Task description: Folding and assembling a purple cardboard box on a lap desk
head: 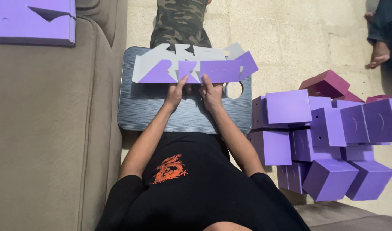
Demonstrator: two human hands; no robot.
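A flat, unfolded cardboard box blank point(191, 64), purple on one side and grey on the other, lies across the far part of a dark lap tray point(144, 111). My left hand point(175, 93) rests on the tray with its thumb pressing a purple flap of the blank. My right hand point(211, 93) sits right beside it, with its fingers pushed against the near edge of a purple panel. Both hands press on the blank's flaps; neither lifts it.
A heap of folded purple boxes point(324, 141) with a few magenta ones point(326, 83) lies on the floor at the right. More flat purple blanks point(33, 21) lie on the grey sofa point(46, 137) at the left. Another person's foot point(379, 53) shows at the top right.
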